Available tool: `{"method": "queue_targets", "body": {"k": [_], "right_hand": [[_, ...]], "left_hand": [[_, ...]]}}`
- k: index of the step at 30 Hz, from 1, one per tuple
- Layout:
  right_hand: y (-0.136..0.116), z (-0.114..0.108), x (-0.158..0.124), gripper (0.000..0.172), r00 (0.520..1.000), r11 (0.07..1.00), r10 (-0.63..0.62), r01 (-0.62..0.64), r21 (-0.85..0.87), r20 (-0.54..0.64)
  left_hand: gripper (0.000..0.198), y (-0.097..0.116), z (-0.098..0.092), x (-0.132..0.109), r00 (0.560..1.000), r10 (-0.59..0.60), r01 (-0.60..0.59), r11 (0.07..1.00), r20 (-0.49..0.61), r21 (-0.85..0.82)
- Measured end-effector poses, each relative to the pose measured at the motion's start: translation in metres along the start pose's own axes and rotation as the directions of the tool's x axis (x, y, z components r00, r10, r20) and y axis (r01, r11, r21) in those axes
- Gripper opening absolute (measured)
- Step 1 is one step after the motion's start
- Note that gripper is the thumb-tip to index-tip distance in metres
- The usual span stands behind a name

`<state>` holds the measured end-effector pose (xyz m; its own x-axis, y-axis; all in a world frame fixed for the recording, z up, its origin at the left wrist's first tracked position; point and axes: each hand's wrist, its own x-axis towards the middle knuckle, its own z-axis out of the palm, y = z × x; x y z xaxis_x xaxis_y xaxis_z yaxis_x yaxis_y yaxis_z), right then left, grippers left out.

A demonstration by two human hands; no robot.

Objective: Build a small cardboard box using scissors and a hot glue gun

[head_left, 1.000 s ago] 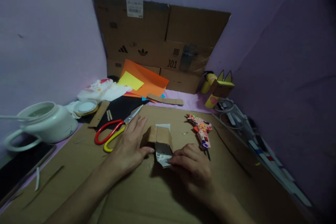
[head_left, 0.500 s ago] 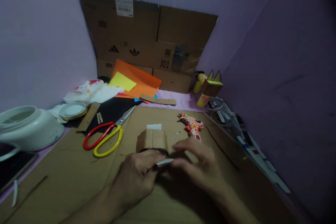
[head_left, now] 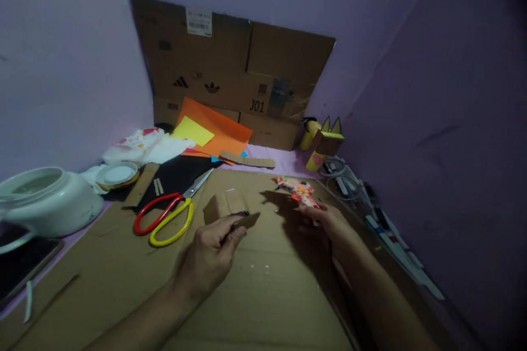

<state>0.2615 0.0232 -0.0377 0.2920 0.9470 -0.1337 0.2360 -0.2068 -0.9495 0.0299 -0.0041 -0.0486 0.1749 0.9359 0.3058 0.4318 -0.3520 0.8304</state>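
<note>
With our left hand [head_left: 212,249] we pinch a flap [head_left: 252,220] of the small cardboard box [head_left: 225,203] over the cardboard sheet [head_left: 263,301]; our right hand [head_left: 334,227] grips the flower-patterned glue gun [head_left: 302,191] to its right. Red-and-yellow scissors [head_left: 188,193] lie just left of the box, a white pot [head_left: 55,205] stands farther left and orange paper [head_left: 225,130] sits behind

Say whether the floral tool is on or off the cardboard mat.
Off: the right hand holds the floral tool, its shadow detached on the cardboard mat.

Flower-patterned tool [head_left: 300,191] now in right hand [head_left: 332,225]
</note>
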Motion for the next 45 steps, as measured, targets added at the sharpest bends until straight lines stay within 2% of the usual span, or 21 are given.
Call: {"method": "queue_targets", "body": {"k": [3,5,6,9,11,14,17,23,28,33,38,45], "right_hand": [[-0.005,-0.003,-0.017,0.035,0.996,0.985,-0.043,0.028,0.172,0.078],[-0.007,-0.004,-0.03,0.04,0.979,0.928,-0.08,0.005,0.373,0.185],[-0.008,-0.005,-0.036,0.039,0.972,0.909,-0.097,-0.001,0.417,0.212],[-0.003,-0.005,-0.053,0.04,0.972,0.929,-0.102,0.016,0.37,0.213],[0.003,-0.005,-0.063,0.041,0.965,0.931,-0.073,-0.025,0.364,0.253],[0.013,-0.005,-0.075,0.033,0.965,0.939,-0.033,-0.059,0.338,0.26],[0.017,-0.003,-0.081,0.027,0.976,0.959,-0.004,-0.058,0.276,0.218],[0.011,0.0,-0.083,0.035,0.965,0.988,-0.033,-0.008,0.151,0.261],[0.009,0.003,-0.085,0.041,0.937,0.984,-0.077,0.016,0.178,0.34],[0.014,0.002,-0.084,0.045,0.93,0.993,-0.093,0.06,0.104,0.355],[0.02,0.0,-0.081,0.043,0.905,0.989,-0.149,0.144,0.042,0.399],[0.025,0.004,-0.081,0.042,0.901,0.987,-0.149,0.158,0.011,0.407]], "left_hand": [[0.023,-0.004,0.001,-0.003,0.99,0.114,-0.117,0.993,0.087,0.023],[0.027,-0.008,0.003,-0.004,0.98,0.159,-0.164,0.986,0.119,0.03],[0.029,-0.01,0.003,-0.004,0.978,0.168,-0.174,0.984,0.122,0.035],[0.037,-0.013,0.004,-0.004,0.977,0.184,-0.191,0.979,0.108,0.065],[0.037,-0.013,0.004,-0.003,0.975,0.201,-0.208,0.975,0.095,0.077],[0.036,-0.014,0.005,-0.001,0.972,0.216,-0.223,0.971,0.087,0.083],[0.034,-0.016,0.007,0.0,0.973,0.22,-0.225,0.971,0.065,0.086],[0.033,-0.019,0.009,0.002,0.979,0.205,-0.206,0.974,0.022,0.098],[0.032,-0.019,0.01,0.003,0.976,0.216,-0.213,0.972,-0.015,0.097],[0.035,-0.021,0.011,0.004,0.974,0.226,-0.222,0.969,-0.024,0.111],[0.034,-0.02,0.011,0.004,0.975,0.221,-0.218,0.968,-0.011,0.121],[0.037,-0.019,0.011,0.004,0.977,0.213,-0.211,0.971,-0.007,0.108]]}}
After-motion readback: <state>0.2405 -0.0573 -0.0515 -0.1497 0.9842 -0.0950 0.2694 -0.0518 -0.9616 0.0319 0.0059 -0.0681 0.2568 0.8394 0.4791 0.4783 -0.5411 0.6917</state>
